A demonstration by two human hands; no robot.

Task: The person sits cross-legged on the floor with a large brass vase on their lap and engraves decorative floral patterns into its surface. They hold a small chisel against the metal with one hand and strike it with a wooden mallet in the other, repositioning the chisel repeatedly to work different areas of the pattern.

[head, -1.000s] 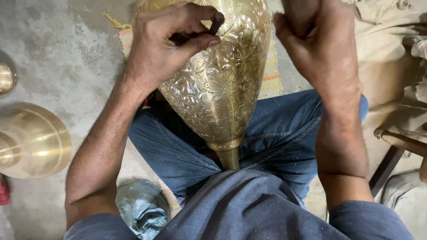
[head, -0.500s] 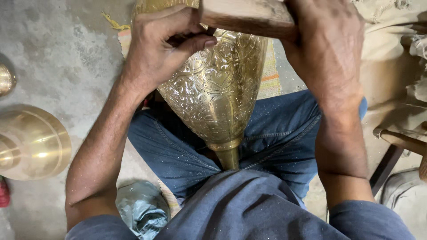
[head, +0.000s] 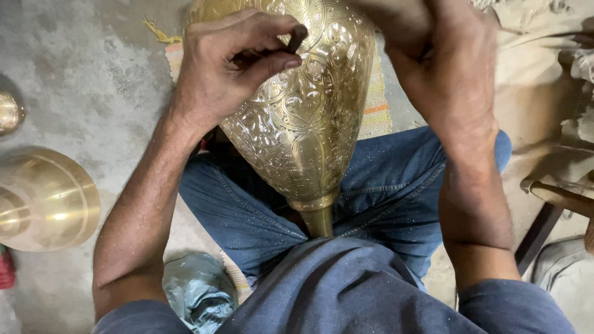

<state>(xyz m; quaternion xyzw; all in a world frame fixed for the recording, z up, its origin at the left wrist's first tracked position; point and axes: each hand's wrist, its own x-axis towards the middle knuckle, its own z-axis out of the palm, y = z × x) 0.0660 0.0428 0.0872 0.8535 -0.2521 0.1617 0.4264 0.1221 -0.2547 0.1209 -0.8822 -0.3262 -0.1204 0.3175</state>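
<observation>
I look down at my own lap: a large engraved brass vase lies tilted between my knees, its narrow neck pointing toward my stomach and its wide belly rising away from me. My left hand rests on the upper left of the belly, thumb and fingers pinched closed around a small dark chisel whose tip touches the metal. My right hand is up at the top right, blurred; it looks curled shut, but I cannot tell what it grips, since the frame cuts it off.

As for progress, I judge the work well advanced: floral and scroll engraving covers nearly all the surface I can see, down to the plain collar near the neck. What the far side looks like is hidden, so I cannot say how much is left.

Against the picture 0.5 s ago, the wooden mallet that crossed the top of the vase is no longer visible, and my right hand has shifted and blurred. The left hand has not moved off its spot.

On the concrete floor to my left sits 1 plain brass bowl, well apart from the vase.
</observation>
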